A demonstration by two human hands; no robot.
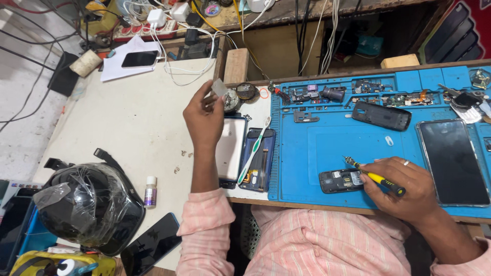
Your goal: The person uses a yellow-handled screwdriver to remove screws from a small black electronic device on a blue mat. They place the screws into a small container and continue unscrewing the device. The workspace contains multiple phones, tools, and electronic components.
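Observation:
My left hand [203, 118] is raised over the white tabletop, pinching a small flat pale card [219, 87] between thumb and fingers. My right hand [406, 188] rests on the blue work mat [348, 143] and grips a yellow-and-black screwdriver [376, 177], its tip pointing up left. Just left of that hand lies a small opened black phone [340, 180] with its insides showing. Below my left forearm sit a white phone body [230, 149], an open phone frame [261, 161] and a toothbrush [254, 148].
A large dark phone [452, 161] lies at the mat's right; a black back cover [381, 115] and several small parts sit along its top. A wrapped black helmet [87, 202], small bottle [150, 191] and dark phone [151, 244] lie at left. Chargers and cables crowd the back.

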